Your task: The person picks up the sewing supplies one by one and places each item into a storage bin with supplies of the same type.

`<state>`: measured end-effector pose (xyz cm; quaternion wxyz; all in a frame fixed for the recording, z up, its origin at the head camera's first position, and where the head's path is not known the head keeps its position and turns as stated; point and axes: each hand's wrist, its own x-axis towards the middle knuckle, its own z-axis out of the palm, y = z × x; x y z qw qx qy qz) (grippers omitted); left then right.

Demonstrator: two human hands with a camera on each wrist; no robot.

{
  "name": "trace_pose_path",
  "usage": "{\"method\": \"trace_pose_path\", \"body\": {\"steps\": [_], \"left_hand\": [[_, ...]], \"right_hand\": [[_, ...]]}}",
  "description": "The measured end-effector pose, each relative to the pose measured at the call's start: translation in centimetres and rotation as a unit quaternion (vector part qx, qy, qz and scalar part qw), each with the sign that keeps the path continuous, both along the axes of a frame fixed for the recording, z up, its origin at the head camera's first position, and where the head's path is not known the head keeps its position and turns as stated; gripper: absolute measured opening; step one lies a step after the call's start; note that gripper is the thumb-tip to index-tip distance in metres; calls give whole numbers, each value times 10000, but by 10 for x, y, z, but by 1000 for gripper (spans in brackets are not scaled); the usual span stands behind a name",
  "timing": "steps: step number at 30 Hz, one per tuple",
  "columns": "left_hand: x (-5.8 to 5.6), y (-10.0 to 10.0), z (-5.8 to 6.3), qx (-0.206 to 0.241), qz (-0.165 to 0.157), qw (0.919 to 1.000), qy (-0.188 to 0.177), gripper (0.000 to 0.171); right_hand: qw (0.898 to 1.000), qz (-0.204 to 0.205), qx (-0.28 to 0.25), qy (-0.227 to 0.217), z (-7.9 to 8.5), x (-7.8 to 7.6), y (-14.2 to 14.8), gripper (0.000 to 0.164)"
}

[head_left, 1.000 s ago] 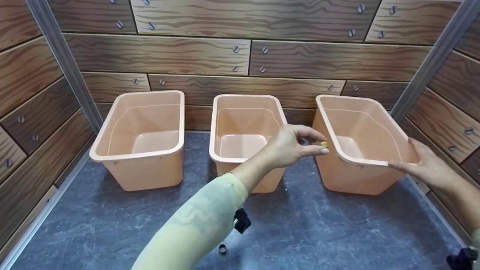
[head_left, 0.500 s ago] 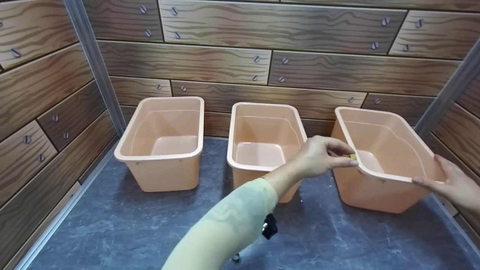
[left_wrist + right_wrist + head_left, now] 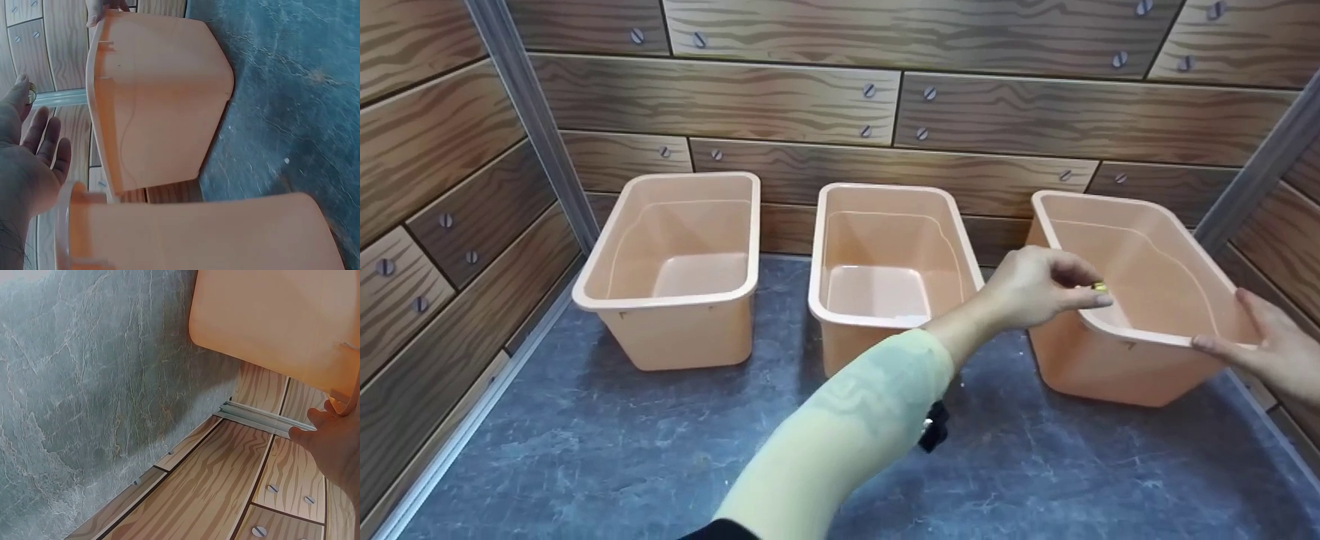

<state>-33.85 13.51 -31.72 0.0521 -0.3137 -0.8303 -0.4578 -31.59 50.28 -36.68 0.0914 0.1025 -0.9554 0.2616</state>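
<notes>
In the head view my left hand (image 3: 1035, 289) is over the near left rim of the right-hand peach bin (image 3: 1110, 367). Its thumb and index finger pinch a small shiny gold-yellow piece (image 3: 1099, 286); in the left wrist view this gold-coloured piece (image 3: 31, 94) looks ring-like, but its exact kind is unclear. The other fingers of the left hand (image 3: 36, 152) are loosely extended there. My right hand (image 3: 1271, 349) grips the front right corner of that same bin's rim, thumb outside. The right wrist view shows the right hand (image 3: 334, 444) at the bin's rim.
A middle peach bin (image 3: 840, 345) stands under my left forearm, and a left peach bin (image 3: 690, 337) stands farther left. All three are on a dark blue marbled tabletop (image 3: 607, 450). Wood-print walls (image 3: 795, 97) with metal corner strips (image 3: 529, 127) enclose it.
My left hand has moved right with the gold-yellow piece, from beside the right bin to over its rim. The right hand keeps its grip. The small dark ring on the tabletop has gone from view.
</notes>
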Motion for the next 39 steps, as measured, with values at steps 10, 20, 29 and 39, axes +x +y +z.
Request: {"method": "trace_pose_path", "body": {"steps": [10, 20, 29, 39], "left_hand": [[-2, 33, -3, -212, 215, 9988, -377, 18], [-2, 57, -10, -23, 616, 9964, -583, 13], [-7, 53, -20, -347, 875, 9944, -474, 14], [-9, 54, -27, -528, 776, 9955, -123, 14]], "right_hand": [[9993, -246, 130, -251, 5, 4, -4, 111], [9997, -120, 71, -205, 4, 6, -7, 108], [9995, -145, 163, -226, 8, 7, -11, 108], [9995, -127, 90, -270, 8, 5, -9, 108]]}}
